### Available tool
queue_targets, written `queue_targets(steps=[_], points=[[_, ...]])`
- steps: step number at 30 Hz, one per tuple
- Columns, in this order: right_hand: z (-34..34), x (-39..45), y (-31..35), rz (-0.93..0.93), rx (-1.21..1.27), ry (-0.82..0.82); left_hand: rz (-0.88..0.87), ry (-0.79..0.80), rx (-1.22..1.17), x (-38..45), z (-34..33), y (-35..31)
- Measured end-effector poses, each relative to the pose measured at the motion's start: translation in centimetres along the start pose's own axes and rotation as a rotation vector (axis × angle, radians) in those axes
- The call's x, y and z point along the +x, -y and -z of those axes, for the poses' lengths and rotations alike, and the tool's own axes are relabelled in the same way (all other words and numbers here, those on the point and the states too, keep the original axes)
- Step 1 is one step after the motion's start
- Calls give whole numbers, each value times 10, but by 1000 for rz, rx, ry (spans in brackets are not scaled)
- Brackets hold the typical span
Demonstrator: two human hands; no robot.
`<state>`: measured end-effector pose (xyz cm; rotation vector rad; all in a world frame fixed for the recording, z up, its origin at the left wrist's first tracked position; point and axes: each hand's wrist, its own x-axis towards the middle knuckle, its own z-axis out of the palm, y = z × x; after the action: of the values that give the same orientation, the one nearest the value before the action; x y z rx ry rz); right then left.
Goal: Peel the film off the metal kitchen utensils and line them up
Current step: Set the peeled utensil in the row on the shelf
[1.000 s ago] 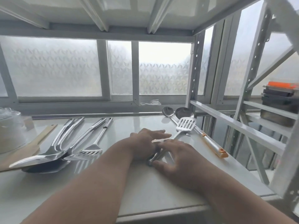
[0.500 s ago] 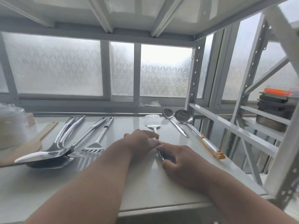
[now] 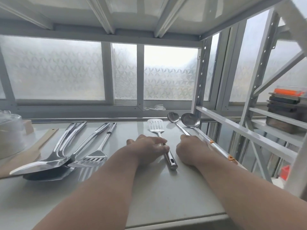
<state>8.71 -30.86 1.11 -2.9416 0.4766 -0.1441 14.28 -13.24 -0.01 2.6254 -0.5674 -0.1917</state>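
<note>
Head view shows the left hand (image 3: 149, 147) gripping the handle of a slotted turner (image 3: 160, 140) at the centre of the frame, fingers curled over the shaft, blade pointing toward the window. The right hand (image 3: 191, 150) sits just right of it, fingers curled down onto the white shelf surface (image 3: 166, 196); whether it pinches the handle of the serving spoon (image 3: 176, 121) that runs under its knuckles, I cannot tell. Right of the spoon lies a ladle (image 3: 191, 121) whose long handle carries orange tabs, possibly film or packaging left on it.

The step in hand appears to be setting the turner into the row with the spoon and ladle. To do it well, the handle should be slid until it lies parallel to the spoon's, with the blade level with the two bowls at the far edge and an even gap kept between them. Pushing flat along the shelf rather than lifting should keep the neighbouring pieces from being knocked.

At the left of the frame a heap of utensils (image 3: 63, 155) waits, handles fanned toward the window, among them a second slotted turner (image 3: 93, 159). They overlap, so each should be drawn out singly. A wooden board (image 3: 33, 150) lies partly under them at the lower left.
</note>
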Motion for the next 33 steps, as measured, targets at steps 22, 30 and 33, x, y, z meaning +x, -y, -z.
queue_targets(steps=[22,30,33], points=[[-6,-1,-9,105,283,-154,-98,-6,77,-9,3,-9],[12,-40,-7,335,488,-78,-73,-26,39,26,-15,11],[17,-46,-7,347,534,-16,-92,-27,43,36,-20,17]])
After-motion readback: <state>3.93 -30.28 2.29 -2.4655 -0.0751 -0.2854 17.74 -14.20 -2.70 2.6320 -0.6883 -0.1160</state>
